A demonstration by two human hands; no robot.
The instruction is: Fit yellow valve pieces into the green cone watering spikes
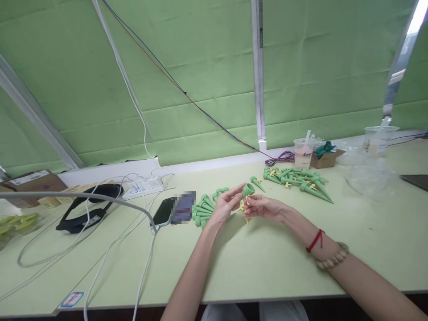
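My left hand (pixel 226 206) is closed around a green plastic watering spike (pixel 248 190), its round open cup end facing up. My right hand (pixel 265 208) pinches a small yellow plastic valve (pixel 246 200) against the side of the spike's cup; whether it sits in a hole there I cannot tell. More yellow valves (pixel 247 220) show just below my fingers. Several green spikes (pixel 204 206) lie fanned out beside my left hand, partly hidden by it. One spike (pixel 257 183) with a yellow piece lies beyond my hands, near a larger pile of spikes (pixel 301 178).
Two phones (pixel 163 212) lie left of the spikes, near a power strip (pixel 143 187), loose white cables and a black strapped device (pixel 90 209). At the back right stand a pink drink cup (pixel 303 155), a small cardboard box (pixel 326 159) and another plastic cup (pixel 377 140).
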